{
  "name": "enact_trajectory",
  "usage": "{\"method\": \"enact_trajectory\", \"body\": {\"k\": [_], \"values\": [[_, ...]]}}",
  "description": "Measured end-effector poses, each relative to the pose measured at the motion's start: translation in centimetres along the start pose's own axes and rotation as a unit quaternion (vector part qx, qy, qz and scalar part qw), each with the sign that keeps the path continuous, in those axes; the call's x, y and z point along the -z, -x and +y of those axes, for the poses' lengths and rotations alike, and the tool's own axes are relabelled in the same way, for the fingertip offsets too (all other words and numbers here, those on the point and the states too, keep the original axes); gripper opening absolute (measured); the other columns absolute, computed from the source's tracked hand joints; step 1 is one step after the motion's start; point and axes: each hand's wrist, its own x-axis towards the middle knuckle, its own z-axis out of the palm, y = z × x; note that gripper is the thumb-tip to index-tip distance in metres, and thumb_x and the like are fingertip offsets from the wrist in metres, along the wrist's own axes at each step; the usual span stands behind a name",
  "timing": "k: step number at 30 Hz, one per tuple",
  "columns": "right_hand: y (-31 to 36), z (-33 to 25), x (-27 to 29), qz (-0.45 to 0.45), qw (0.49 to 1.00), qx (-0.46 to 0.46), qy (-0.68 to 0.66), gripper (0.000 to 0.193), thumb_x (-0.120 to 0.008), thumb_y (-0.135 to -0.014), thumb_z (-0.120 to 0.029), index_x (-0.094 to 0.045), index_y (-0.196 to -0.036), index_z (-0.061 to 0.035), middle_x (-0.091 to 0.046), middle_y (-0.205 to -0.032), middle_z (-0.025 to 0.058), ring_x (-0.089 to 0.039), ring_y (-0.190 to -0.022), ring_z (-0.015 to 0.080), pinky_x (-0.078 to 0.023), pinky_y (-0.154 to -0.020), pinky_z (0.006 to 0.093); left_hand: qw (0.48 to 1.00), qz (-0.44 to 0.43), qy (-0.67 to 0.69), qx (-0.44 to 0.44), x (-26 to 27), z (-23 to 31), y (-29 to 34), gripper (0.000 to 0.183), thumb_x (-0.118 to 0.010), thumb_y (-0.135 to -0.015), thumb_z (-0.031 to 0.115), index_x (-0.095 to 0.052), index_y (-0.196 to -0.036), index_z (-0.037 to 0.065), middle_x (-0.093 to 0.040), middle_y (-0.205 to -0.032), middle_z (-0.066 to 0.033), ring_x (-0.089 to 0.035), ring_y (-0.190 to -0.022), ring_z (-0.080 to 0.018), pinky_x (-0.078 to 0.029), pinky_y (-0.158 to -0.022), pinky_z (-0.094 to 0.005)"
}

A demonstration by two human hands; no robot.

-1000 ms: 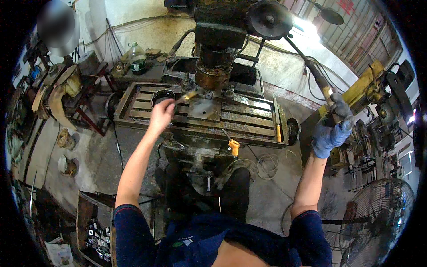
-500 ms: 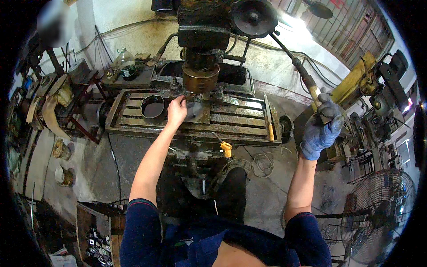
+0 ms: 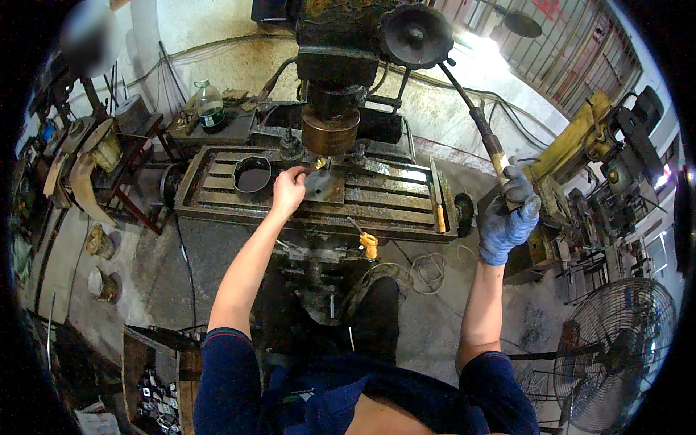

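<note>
My bare left hand (image 3: 289, 191) is closed above the slotted machine table (image 3: 391, 210), between a round black pan of dark liquid (image 3: 252, 178) and a flat metal plate (image 3: 330, 190). What its fingers pinch, if anything, is too small to make out. Just beyond the fingertips, a small brass-coloured piece (image 3: 321, 164) shows under the drill spindle (image 3: 330, 132). My right hand (image 3: 510, 221), in a blue-grey glove, wraps round the pale grip of the long feed lever (image 3: 496, 154), which slants down from the machine head.
A yellow-handled air gun (image 3: 368, 245) hangs at the table's front edge. On the table's right lies a long yellow-handled tool (image 3: 440, 210). A caged fan (image 3: 616, 355) stands at lower right, a wooden box of small metal parts (image 3: 156, 395) at lower left. Coiled hose (image 3: 429, 274) lies on the floor.
My left hand has drawn back a little from under the spindle, uncovering the brass-coloured piece. My right hand and the lever have moved slightly left and down.
</note>
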Motion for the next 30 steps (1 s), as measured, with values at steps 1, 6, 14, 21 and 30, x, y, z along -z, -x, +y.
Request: {"method": "enact_trajectory", "body": {"k": [1,6,14,21,30], "values": [[0.1,0.1,-0.1,0.004,1.0,0.002,0.001,0.042,-0.049,-0.087,-0.038,-0.049,-0.066,-0.0019,-0.056,-0.078,0.0133,-0.052,-0.092,0.0287,-0.029,-0.097,0.0455,1.0,-0.005,0.002,0.001,0.1,0.1,0.2,0.025,-0.054,-0.08,0.014,-0.062,-0.099,0.0,-0.063,-0.084,-0.0203,-0.062,-0.08,-0.0315,-0.047,-0.071,-0.0366],[0.6,0.6,-0.4,0.02,0.999,0.027,0.02,0.045,-0.041,-0.09,-0.034,-0.044,-0.059,-0.002,-0.051,-0.065,0.0114,-0.053,-0.084,0.0275,-0.034,-0.09,0.0453,1.0,0.0,0.012,0.0,0.4,0.6,0.9,0.025,-0.054,-0.08,0.013,-0.062,-0.1,0.0,-0.063,-0.084,-0.0205,-0.062,-0.081,-0.0317,-0.047,-0.071,-0.0363],[1.8,1.6,-0.1,0.024,0.999,0.029,0.012,0.046,-0.043,-0.09,-0.036,-0.043,-0.058,-0.003,-0.046,-0.06,0.0074,-0.05,-0.079,0.0272,-0.036,-0.08,0.0414,0.998,-0.054,0.038,0.017,0.5,0.4,1.8,0.023,-0.054,-0.08,0.012,-0.062,-0.098,0.0,-0.063,-0.081,-0.0197,-0.063,-0.076,-0.0295,-0.048,-0.069,-0.0352],[1.5,0.9,0.2,0.004,0.999,0.014,0.043,0.047,-0.041,-0.09,-0.036,-0.046,-0.06,-0.0013,-0.05,-0.064,0.0079,-0.051,-0.078,0.0261,-0.037,-0.081,0.0407,0.998,-0.043,0.036,-0.001,0.9,0.4,1.8,0.023,-0.054,-0.08,0.012,-0.062,-0.098,0.0,-0.063,-0.079,-0.0187,-0.063,-0.072,-0.0274,-0.048,-0.067,-0.034],[-0.5,0.4,1.2,-0.025,0.999,0.03,0.036,0.05,-0.053,-0.083,-0.044,-0.057,-0.07,0.004,-0.062,-0.086,0.019,-0.056,-0.084,0.0266,-0.041,-0.082,0.038,0.994,-0.089,0.064,0.005,2.7,1.5,2.2,0.024,-0.054,-0.084,0.011,-0.059,-0.105,-0.001,-0.063,-0.071,-0.0127,-0.058,-0.054,-0.0162,-0.045,-0.054,-0.0291]]}}
